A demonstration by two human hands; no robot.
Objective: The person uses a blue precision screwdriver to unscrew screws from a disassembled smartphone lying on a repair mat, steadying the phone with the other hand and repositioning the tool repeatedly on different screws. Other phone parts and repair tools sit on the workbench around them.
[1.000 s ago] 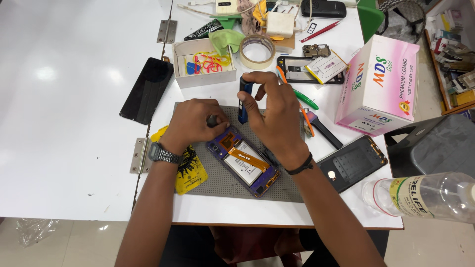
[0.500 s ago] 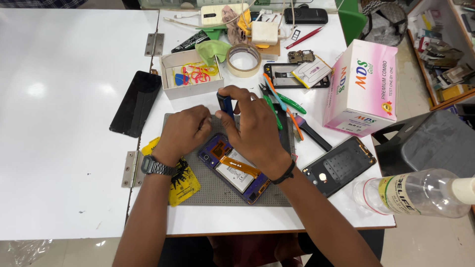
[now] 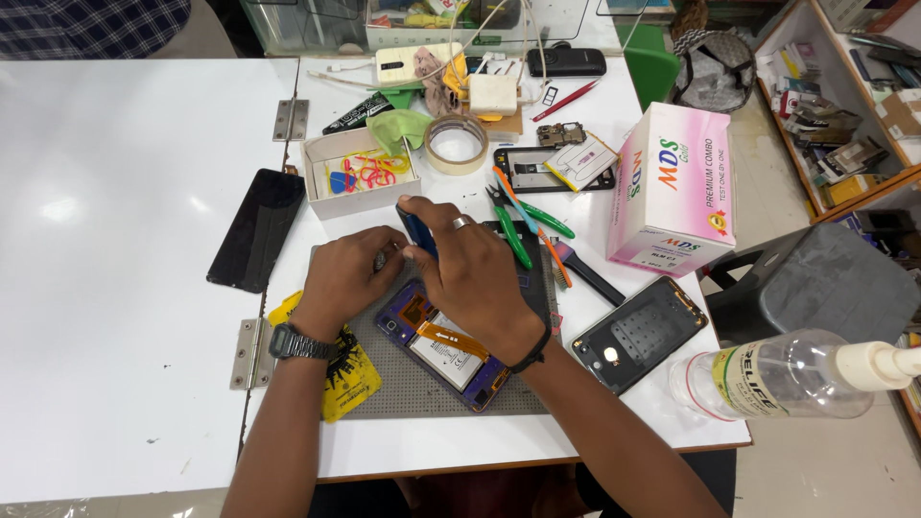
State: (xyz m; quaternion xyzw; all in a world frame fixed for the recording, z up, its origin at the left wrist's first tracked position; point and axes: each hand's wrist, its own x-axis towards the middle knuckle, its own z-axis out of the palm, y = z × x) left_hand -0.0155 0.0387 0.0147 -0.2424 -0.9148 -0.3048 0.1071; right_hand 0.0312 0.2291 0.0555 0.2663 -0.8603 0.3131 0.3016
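Phone (image 3: 443, 347), opened and purple-framed, lies on a grey work mat (image 3: 403, 388) near the front edge of the tabletop (image 3: 125, 317), directly under both hands. Its back cover is already off: the battery and an orange flex cable across the middle are exposed. A separate dark back cover (image 3: 640, 334) lies to the right of the mat, apart from the phone. The internal parts appear to remain in place, so the work looks to be at an early-to-middle stage, with removal of inner parts judged as not yet done.

Long axis of the phone runs diagonally, from upper left to lower right in the head view. The upper-left end is hidden beneath the hands; the lower-right end points toward the person.

Left hand (image 3: 343, 276) rests curled over the upper-left end; what its fingertips press cannot be told. Right hand (image 3: 472, 276) pinches a dark blue tool (image 3: 416, 233), held nearly upright above that same end.
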